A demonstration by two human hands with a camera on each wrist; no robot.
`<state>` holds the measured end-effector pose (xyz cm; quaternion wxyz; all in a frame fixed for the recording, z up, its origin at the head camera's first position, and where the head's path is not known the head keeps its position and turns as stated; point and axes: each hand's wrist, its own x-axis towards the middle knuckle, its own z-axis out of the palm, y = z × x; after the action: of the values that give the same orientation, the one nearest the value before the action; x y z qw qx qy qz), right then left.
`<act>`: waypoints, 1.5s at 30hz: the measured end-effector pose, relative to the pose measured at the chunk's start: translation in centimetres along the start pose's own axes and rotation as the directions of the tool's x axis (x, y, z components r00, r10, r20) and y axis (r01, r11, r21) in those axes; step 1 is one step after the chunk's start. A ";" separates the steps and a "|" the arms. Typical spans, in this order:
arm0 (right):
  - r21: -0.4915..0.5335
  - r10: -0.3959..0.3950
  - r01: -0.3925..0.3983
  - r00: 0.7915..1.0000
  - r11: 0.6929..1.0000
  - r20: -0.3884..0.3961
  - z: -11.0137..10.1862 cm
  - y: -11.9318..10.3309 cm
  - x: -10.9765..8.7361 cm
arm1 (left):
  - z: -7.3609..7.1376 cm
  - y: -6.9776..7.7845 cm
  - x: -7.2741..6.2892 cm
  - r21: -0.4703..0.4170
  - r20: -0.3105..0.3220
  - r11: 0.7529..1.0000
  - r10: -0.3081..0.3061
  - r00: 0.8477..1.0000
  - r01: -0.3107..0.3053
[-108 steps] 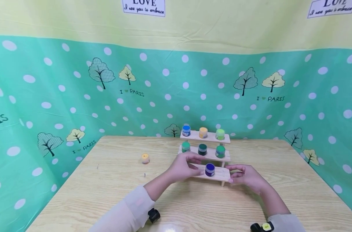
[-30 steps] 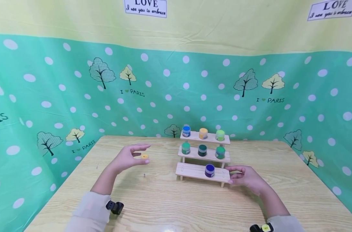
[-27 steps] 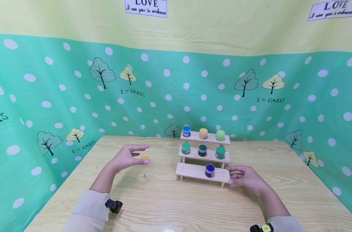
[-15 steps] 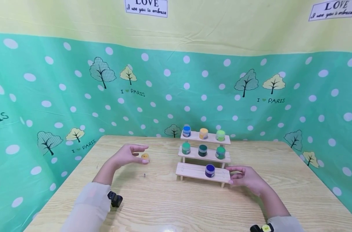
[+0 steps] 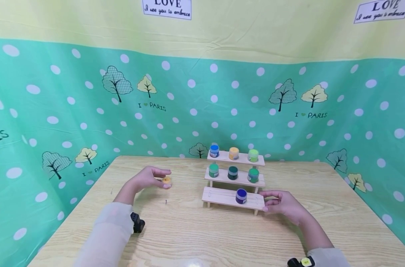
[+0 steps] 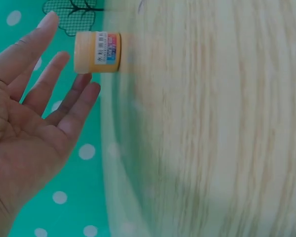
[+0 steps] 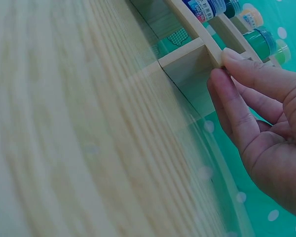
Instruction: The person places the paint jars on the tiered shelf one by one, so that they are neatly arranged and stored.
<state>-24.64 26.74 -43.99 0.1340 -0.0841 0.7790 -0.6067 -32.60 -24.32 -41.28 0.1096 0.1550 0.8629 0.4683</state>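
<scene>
My left hand point(image 5: 145, 180) is at a small jar of yellow-orange paint point(image 5: 167, 181) on the left of the table. In the left wrist view that jar point(image 6: 99, 52) stands on the tabletop, with thumb and fingers spread around it and a gap showing. With thumb and fingertips, my right hand point(image 5: 284, 204) pinches the right end of a three-step wooden display stand point(image 5: 219, 196). The right wrist view shows that grip on the lowest step's corner point(image 7: 214, 52). A purple paint jar point(image 5: 241, 196) sits on the lowest step.
Green paint jars point(image 5: 214, 170) and a dark green one point(image 5: 233, 172) line the middle step. On the top step are blue point(image 5: 214, 151), orange point(image 5: 234, 153) and light green point(image 5: 253, 155) jars. A tiny dark mark point(image 5: 166, 201) shows on the wooden table point(image 5: 189, 233). A dotted curtain point(image 5: 175, 92) hangs behind.
My left hand has moved left from the lowest step to the yellow-orange jar; over the last second it shifts slightly around it. The right hand keeps its hold on the stand.
</scene>
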 end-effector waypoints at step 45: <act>-0.018 -0.012 0.012 1.000 1.000 -0.003 0.2 -0.2 -0.1 | 0.8 -0.1 -0.2 -0.029 -0.086 0.999 -0.036 0.996 0.033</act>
<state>-24.47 26.55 -43.87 0.1286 -0.0889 0.7840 -0.6007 -32.15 -23.83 -41.77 0.0825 0.1182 0.8629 0.4844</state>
